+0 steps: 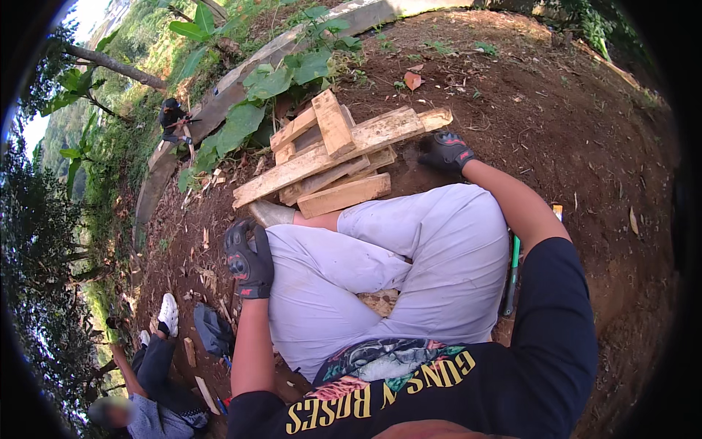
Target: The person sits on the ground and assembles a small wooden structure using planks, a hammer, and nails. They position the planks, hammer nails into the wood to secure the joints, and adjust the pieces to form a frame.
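My left hand [249, 261], in a black and grey glove, rests beside my left knee, holding nothing; its thumb stands apart from the bent fingers. In the same kind of glove, my right hand [444, 152] is low beside my right knee, near the far end of a long wooden plank [329, 157]. Its fingers look loosely spread, with nothing seen in them, though their tips are in shadow. The plank lies slantwise over a pile of wood in front of my legs. A short block [333, 123] leans across its top, and another board [345, 195] lies nearest my shin.
A green-and-black handled tool [512, 274] lies on the soil by my right thigh. Left of me are a dark bag [212, 329] and a seated person [150, 380]. Another person [175, 121] sits farther off by a low concrete edge [219, 102]. Broad-leaved plants [245, 121] border the woodpile.
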`<state>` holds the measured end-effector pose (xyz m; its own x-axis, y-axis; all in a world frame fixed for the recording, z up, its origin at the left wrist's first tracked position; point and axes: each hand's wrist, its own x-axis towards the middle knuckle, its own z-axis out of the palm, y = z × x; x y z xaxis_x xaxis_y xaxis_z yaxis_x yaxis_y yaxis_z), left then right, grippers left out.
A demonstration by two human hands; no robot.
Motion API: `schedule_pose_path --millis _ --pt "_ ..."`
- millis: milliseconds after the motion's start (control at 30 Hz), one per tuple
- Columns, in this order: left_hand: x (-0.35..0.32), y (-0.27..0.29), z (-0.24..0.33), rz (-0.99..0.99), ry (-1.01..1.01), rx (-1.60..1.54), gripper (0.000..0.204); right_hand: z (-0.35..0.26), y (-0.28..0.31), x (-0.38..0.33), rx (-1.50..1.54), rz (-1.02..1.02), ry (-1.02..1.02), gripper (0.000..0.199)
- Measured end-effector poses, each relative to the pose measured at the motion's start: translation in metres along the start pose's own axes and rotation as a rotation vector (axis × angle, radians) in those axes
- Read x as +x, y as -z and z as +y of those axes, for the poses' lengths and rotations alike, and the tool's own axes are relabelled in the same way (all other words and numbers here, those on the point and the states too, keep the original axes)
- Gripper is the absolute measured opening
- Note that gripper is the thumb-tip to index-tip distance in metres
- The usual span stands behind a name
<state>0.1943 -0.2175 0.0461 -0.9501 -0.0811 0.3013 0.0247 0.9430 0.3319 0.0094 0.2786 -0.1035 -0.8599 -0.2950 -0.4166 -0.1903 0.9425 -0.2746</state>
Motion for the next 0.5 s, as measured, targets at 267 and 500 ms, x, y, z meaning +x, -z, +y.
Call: schedule_pose_path --millis 267,500 --pt "0.006 -0.005 0.006 -0.045 -0.015 0.016 0.019 -0.002 -0.007 0.002 0.039 0.004 -0.003 0.054" --pt "0.012 -0.002 0.013 -0.067 0.01 0.011 0.017 -0.006 -0.002 0.004 0.067 -0.01 -0.003 0.051"
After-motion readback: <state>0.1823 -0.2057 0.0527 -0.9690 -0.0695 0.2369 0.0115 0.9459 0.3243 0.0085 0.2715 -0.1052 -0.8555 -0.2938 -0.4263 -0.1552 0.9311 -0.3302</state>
